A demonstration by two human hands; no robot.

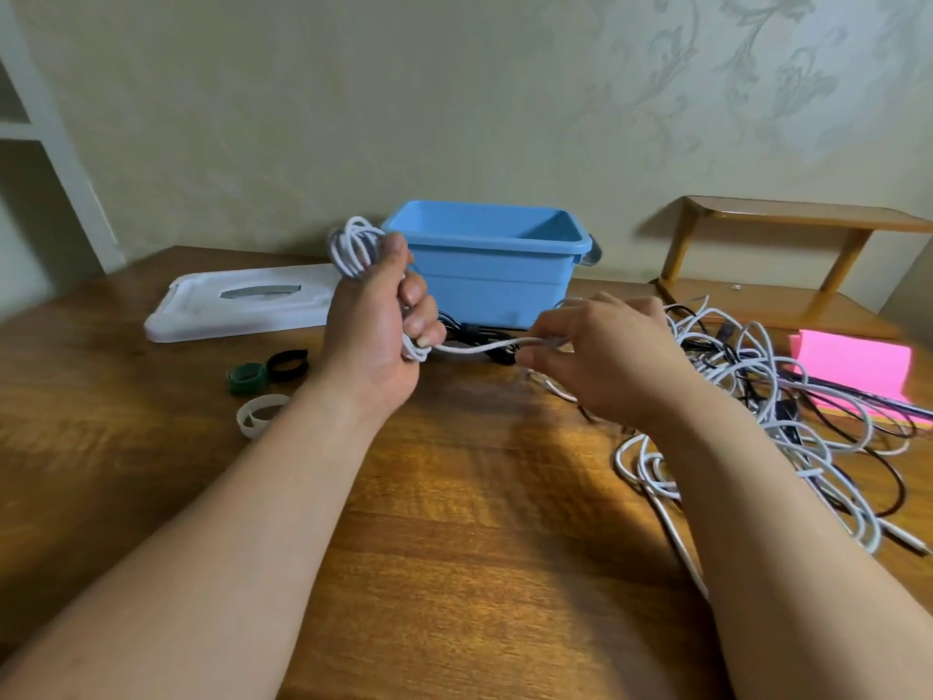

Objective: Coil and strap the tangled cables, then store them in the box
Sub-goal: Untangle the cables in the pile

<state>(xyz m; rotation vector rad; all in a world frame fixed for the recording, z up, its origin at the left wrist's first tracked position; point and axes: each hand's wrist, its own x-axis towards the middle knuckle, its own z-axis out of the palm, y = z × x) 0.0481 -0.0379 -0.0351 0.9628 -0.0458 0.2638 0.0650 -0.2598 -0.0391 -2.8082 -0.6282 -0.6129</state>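
Observation:
My left hand (pixel 376 325) is closed around a coil of white cable (pixel 353 250), whose loops stick up above my thumb. A straight stretch of the same cable runs right to my right hand (pixel 606 356), which pinches it between thumb and fingers. Behind both hands stands the open blue box (pixel 484 265). A tangle of white and black cables (pixel 787 411) lies on the table to the right, partly under my right forearm. Three strap rolls sit left of my left wrist: green (pixel 246 378), black (pixel 288 365) and white (pixel 260 414).
The box's white lid (pixel 242 303) lies flat at the back left of the wooden table (pixel 454 497). A pink paper pad (pixel 853 366) lies at the right edge under some cables. A small wooden shelf (pixel 787 255) stands at the back right.

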